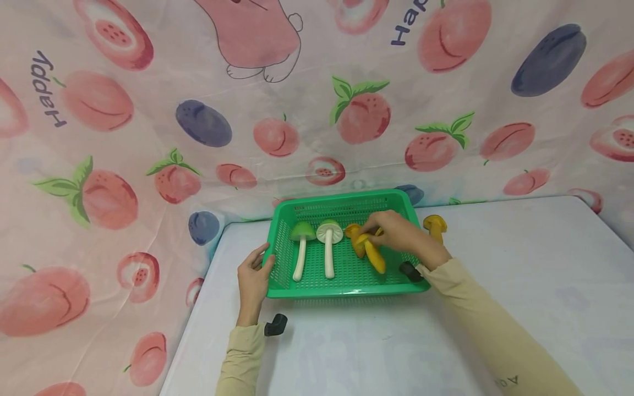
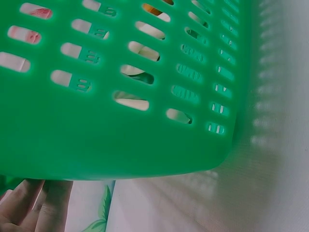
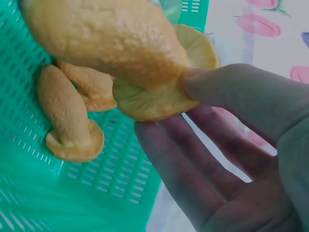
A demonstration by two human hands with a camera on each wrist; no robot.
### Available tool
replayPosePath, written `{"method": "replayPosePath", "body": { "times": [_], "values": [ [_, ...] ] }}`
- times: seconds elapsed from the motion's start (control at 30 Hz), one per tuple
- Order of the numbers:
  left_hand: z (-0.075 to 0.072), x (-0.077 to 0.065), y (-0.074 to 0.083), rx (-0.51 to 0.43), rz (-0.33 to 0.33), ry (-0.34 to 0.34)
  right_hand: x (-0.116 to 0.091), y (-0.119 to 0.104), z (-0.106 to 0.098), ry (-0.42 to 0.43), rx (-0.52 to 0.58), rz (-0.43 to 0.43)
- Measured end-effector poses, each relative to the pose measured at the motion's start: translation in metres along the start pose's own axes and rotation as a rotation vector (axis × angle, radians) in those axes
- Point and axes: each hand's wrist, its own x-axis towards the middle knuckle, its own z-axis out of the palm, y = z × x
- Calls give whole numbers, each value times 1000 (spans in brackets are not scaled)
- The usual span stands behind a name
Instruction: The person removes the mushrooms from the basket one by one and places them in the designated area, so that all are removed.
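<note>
My right hand (image 1: 398, 236) pinches a yellow-brown toy mushroom (image 1: 375, 258) by its cap, between thumb and fingertips, over the right half of a green plastic basket (image 1: 342, 290). In the right wrist view the held mushroom (image 3: 120, 48) has its thick stem toward the upper left. Two similar mushrooms (image 3: 67, 116) lie below it in the basket. To the left in the basket are two green-capped mushrooms with long white stems, one by the left wall (image 1: 300, 256) and another (image 1: 329, 253) beside it. My left hand (image 1: 253, 280) grips the basket's left rim, fingertips partly hidden behind the rim in the left wrist view.
Another yellow mushroom (image 1: 436, 226) is on the white table (image 1: 337, 352), just right of the basket. A fruit-patterned cloth (image 1: 307, 126) hangs behind and along the left side of the table. Black wrist-worn devices (image 1: 275, 325) stick out near both cuffs.
</note>
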Motion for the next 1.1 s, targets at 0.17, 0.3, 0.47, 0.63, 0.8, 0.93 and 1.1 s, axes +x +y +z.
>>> {"method": "replayPosePath", "body": {
  "times": [0.17, 0.3, 0.47, 0.63, 0.8, 0.93, 1.1],
  "values": [
    [0, 1, 0, 5, 2, -2, -6, 4, -6, 54, -25, -10],
    [1, 0, 0, 6, -6, -5, -13, 4, -10, 98, -36, -7],
    [0, -3, 7, 7, -24, -5, -23, 3, -15, 152, -57, -14],
    [-2, -12, 28, 8, -27, -16, -31, 5, -19, 212, -67, -29],
    [-1, -8, 21, 16, -40, -7, -40, 7, -23, 248, -63, -32],
    [0, -1, 3, 12, -42, -2, -47, 10, -26, 277, -71, -16],
    [-1, -8, 18, 8, -32, -8, -55, 13, -30, 325, -57, 0]
  ]
}}
